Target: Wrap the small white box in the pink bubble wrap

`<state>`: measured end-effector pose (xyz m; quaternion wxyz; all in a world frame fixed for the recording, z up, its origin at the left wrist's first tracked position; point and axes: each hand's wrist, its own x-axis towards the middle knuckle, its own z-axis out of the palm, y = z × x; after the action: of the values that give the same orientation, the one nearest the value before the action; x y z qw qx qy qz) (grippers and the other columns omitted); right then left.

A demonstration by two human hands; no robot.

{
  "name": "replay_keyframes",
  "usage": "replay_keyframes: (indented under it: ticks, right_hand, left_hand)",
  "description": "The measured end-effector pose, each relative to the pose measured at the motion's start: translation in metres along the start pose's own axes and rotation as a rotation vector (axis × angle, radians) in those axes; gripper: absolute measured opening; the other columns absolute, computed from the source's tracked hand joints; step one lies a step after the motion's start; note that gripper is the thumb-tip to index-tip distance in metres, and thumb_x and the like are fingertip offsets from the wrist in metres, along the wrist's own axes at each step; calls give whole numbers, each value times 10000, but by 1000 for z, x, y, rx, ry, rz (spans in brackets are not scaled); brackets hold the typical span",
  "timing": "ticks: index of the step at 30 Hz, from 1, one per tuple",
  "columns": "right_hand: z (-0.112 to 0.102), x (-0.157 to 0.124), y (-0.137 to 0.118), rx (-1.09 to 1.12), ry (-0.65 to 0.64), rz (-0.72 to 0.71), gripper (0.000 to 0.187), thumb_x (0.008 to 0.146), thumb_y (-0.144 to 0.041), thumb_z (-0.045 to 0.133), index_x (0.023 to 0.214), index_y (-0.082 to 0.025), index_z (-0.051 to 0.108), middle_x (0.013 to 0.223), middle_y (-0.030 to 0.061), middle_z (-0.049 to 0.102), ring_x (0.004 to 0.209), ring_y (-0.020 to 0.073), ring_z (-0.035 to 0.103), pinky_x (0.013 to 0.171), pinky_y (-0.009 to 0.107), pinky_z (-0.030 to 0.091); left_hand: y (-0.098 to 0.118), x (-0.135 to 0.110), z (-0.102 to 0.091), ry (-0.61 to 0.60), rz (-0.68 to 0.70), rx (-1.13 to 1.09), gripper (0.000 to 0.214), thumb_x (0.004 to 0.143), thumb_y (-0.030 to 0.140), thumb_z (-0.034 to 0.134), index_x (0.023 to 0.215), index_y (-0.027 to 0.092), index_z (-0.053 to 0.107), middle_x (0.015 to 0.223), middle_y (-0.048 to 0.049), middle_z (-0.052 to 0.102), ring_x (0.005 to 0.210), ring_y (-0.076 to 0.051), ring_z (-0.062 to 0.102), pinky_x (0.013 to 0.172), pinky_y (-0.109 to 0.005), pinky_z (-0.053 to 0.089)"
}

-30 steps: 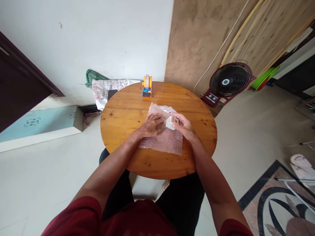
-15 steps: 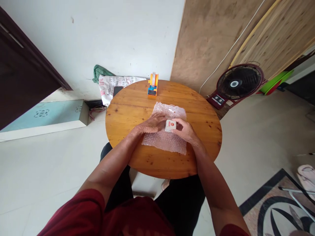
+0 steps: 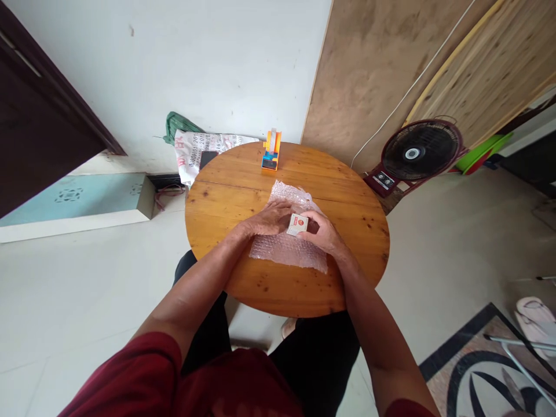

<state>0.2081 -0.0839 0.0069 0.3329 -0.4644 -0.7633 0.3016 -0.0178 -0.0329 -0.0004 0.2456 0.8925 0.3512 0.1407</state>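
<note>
A sheet of bubble wrap (image 3: 284,249) lies in the middle of a round wooden table (image 3: 243,191). A small white box with a red mark (image 3: 297,224) rests on the sheet. My right hand (image 3: 324,234) grips the box from the right, fingers curled round it. My left hand (image 3: 267,219) lies flat on the bubble wrap just left of the box, its fingertips touching the box's side. An orange and blue tape dispenser (image 3: 271,152) stands at the table's far edge.
A black floor fan (image 3: 417,153) stands to the right of the table by a wooden board. A printed white sack (image 3: 202,150) and a green bag (image 3: 178,124) lie against the wall behind the table. A patterned rug (image 3: 486,370) covers the floor at the lower right.
My right hand has brought the box down and leftward onto the bubble wrap, next to my left hand. The box now lies flatter. The camera view shifted slightly.
</note>
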Motion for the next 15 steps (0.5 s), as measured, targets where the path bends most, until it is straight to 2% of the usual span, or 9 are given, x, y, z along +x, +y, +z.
replay_keyframes:
  ticks: [4, 11, 15]
  right_hand:
    - [1, 1, 0, -33, 1, -11, 419, 686, -407, 799, 1050, -263, 650, 1012, 28, 693, 945, 264, 636, 888, 405, 466]
    - [0, 1, -4, 2, -14, -22, 426, 689, -404, 795, 1066, -268, 650, 1006, 27, 693, 938, 265, 637, 879, 406, 468]
    - [-1, 1, -4, -17, -19, -25, 443, 685, -397, 795, 1085, -271, 650, 1033, 31, 694, 971, 274, 634, 909, 421, 464]
  left_hand:
    - [0, 0, 0, 14, 34, 14, 501, 836, 254, 558, 1337, 250, 553, 1510, -66, 450, 1470, -280, 281, 1220, -471, 196]
    - [1, -1, -1, 1, -6, -2, 527, 820, 233, 567, 1347, 232, 556, 1550, -81, 402, 1484, -292, 254, 1229, -483, 169]
    - [2, -1, -2, 4, -1, -19, 503, 836, 249, 569, 1339, 258, 564, 1541, -56, 418, 1480, -294, 260, 1230, -489, 168]
